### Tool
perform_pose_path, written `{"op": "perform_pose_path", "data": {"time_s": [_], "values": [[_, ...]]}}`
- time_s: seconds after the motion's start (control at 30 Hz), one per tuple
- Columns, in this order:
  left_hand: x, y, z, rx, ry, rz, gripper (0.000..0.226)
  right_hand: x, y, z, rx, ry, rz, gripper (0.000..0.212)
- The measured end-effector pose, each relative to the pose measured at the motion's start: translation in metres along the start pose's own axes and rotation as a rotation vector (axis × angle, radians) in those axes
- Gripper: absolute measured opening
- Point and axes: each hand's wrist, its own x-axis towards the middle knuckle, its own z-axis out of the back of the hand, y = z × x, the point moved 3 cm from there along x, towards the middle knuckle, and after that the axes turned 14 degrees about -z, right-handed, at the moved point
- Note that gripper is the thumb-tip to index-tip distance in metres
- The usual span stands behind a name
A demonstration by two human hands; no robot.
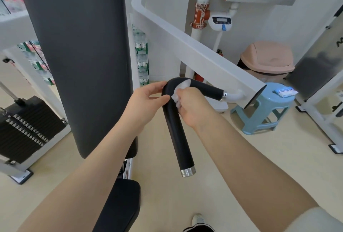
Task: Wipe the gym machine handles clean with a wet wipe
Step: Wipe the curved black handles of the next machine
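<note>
A black padded handle [178,138], bent like a hook with a chrome end cap, hangs from the machine's white arm [200,55]. My left hand [146,101] holds the bend of the handle, fingers over its top and thumb below. My right hand [193,105] grips a crumpled white wet wipe [182,87] and presses it against the inner side of the bend. Most of the wipe is hidden inside my fingers.
The tall dark backrest pad [79,55] stands left of the handle, with the seat [120,207] below and a weight stack [26,127] at far left. A blue stool [263,112] carrying a wipes packet [284,91] stands at right, beside a pink bin [267,59].
</note>
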Motion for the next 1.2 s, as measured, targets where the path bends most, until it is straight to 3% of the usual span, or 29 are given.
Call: {"op": "perform_pose_path", "data": {"time_s": [0.13,0.2,0.33,0.5,0.7,0.8,0.9,1.03,1.2], "values": [[-0.005,0.005,-0.003,-0.048,-0.032,0.023,0.036,-0.037,-0.004,0.007,-0.43,0.035,0.206,0.027],[-0.005,0.006,-0.004,-0.065,-0.044,0.024,0.035,-0.045,-0.009,0.011,-0.569,-0.038,0.329,0.025],[-0.006,0.007,-0.007,-0.1,-0.044,0.048,0.039,-0.052,-0.021,0.004,-0.6,-0.123,0.394,0.028],[-0.005,0.004,-0.007,-0.076,-0.053,0.073,0.042,-0.076,-0.034,0.034,-0.835,-0.019,0.452,0.037],[-0.012,0.002,-0.007,-0.03,0.008,0.039,0.046,-0.055,-0.043,0.021,-0.623,-0.025,0.317,0.03],[-0.015,0.005,-0.007,-0.032,0.031,0.025,0.05,-0.059,-0.06,0.049,-0.632,0.204,0.189,0.037],[-0.012,0.006,-0.007,-0.039,0.027,0.03,0.051,-0.066,-0.075,0.072,-0.758,0.373,0.031,0.025],[-0.012,0.007,-0.007,-0.042,0.007,0.024,0.051,-0.057,-0.07,0.052,-0.408,0.363,-0.034,0.018],[-0.017,0.009,-0.011,-0.105,-0.048,0.026,0.049,-0.068,-0.077,0.05,-0.15,0.225,-0.098,0.058]]}}
